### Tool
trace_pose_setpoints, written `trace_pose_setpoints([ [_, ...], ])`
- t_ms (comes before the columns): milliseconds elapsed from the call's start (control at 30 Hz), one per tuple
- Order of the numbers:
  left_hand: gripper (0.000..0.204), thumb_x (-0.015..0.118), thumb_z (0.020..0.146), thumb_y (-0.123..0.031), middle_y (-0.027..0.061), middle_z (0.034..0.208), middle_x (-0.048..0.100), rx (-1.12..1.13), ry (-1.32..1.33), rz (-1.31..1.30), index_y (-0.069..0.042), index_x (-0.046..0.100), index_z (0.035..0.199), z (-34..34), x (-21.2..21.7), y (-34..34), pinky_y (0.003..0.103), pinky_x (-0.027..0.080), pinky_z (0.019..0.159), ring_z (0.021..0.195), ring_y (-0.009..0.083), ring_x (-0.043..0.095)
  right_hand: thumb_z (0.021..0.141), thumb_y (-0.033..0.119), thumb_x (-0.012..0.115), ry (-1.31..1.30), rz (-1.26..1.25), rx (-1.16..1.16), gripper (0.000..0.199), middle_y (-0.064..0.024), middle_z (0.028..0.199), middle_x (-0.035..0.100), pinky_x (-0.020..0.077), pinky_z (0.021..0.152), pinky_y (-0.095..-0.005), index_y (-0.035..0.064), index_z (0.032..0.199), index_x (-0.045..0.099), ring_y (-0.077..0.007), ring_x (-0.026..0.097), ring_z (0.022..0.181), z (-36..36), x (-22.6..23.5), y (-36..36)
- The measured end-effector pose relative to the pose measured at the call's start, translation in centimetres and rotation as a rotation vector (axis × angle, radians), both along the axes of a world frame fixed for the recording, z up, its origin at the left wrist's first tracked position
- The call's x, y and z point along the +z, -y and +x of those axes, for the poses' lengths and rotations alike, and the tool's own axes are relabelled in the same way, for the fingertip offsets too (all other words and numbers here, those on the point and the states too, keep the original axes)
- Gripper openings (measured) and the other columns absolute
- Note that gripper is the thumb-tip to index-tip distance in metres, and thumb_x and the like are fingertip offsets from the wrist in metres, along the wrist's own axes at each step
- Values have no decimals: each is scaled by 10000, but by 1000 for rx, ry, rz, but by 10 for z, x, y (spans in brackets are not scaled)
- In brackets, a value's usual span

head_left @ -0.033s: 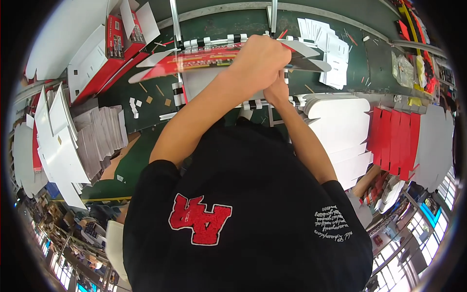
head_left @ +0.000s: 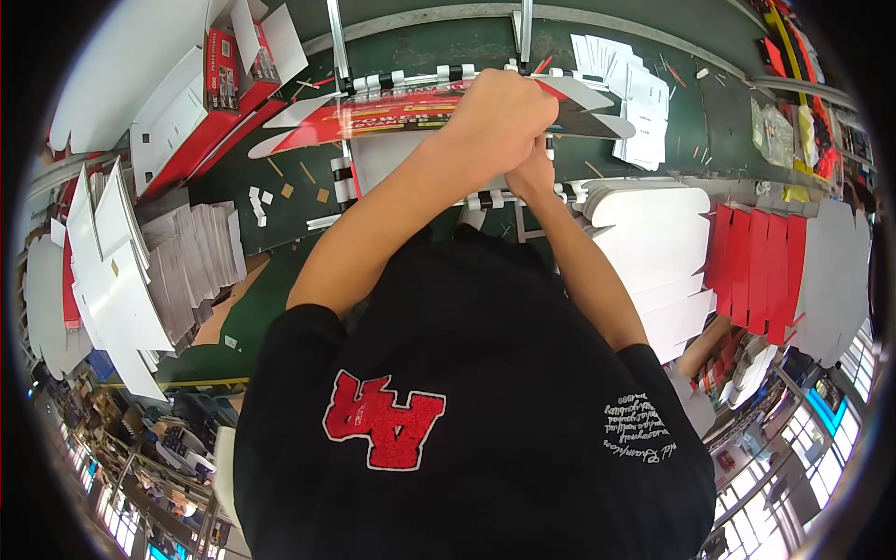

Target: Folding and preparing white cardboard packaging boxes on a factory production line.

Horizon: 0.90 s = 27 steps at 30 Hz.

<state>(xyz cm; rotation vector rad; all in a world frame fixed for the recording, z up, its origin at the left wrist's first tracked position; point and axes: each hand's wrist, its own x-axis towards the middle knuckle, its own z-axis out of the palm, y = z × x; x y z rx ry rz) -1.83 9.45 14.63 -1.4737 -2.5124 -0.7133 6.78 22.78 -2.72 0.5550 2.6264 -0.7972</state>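
A red printed carton [head_left: 392, 119] with white and grey end flaps stands across a rail frame with white clips [head_left: 455, 73] on the bench. Curled into a fist, my left hand [head_left: 506, 110] is against the carton right of its middle; what its fingers grip is hidden. My right hand [head_left: 532, 173] comes up from below, right beside the left one, and its fingers are out of sight behind it. White board [head_left: 378, 159] shows below the carton, inside the frame.
An opened red and white box [head_left: 224, 75] stands at the far left, above stacked flat cartons [head_left: 191, 247]. White printed sheets [head_left: 639, 107] lie to the right. Nearer are a white blank pile [head_left: 649, 247] and red cartons [head_left: 756, 266]. Small scraps [head_left: 259, 203] litter the green bench.
The carton's printed face has tilted slightly and its print looks sharper. Both hands stay in nearly the same place.
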Motion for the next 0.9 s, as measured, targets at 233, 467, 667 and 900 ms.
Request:
trace_pose_setpoints([
  [233,887,335,723,-790,211,840,612,-34,778,-343,29,639,873,-42,27,11,418,474,630,715,288,616,871,505,416,-192,-176,-98,719,-280,1243,379,352,959,-434,122,1426,164,-408,440,1112,3,8,-6],
  [467,782,311,829,-681,91,1096,538,-155,1206,-763,-7,528,1160,-139,-8,-55,303,512,645,732,119,582,874,484,430,-353,-182,-344,636,-251,1234,438,341,971,-423,132,1385,292,-390,431,1144,11,-1,3],
  [667,523,474,888,-453,43,1091,585,-667,1084,-909,-39,532,1203,-159,-56,-41,332,445,800,948,121,530,883,537,371,-210,-476,-319,664,-230,1332,377,279,1029,-388,153,1411,252,-360,374,1229,15,19,-11],
  [900,530,468,884,-461,50,1077,593,-739,1047,-1187,-38,538,1195,-131,-58,-74,335,455,783,918,125,544,855,578,383,-189,-468,-306,737,-233,1370,329,259,1051,-380,112,1409,248,-367,338,1258,17,17,-20],
])
